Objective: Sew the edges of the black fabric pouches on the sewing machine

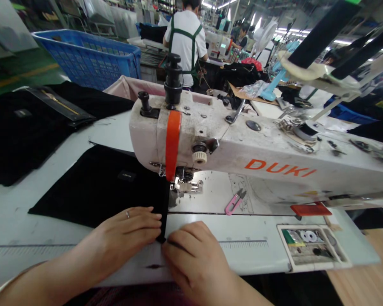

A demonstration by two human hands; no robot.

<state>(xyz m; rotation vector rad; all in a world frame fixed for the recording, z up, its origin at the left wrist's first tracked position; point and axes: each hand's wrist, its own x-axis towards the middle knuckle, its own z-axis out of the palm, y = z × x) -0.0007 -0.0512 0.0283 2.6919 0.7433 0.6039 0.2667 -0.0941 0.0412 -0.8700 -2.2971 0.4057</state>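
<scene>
A black fabric piece with a small woven label lies flat on the sewing machine's table. Its right edge runs up to the presser foot of the white sewing machine. My left hand, a ring on one finger, rests on the fabric near that edge with its fingers stretched out. At the lower corner of the fabric, my right hand has its fingers curled and pinched on the edge; the fingertips are partly hidden.
Pink thread snips lie right of the presser foot. A small tray with bobbins is set into the table at right. More black fabric with a zipper lies at left. Behind stand a blue basket and a co-worker.
</scene>
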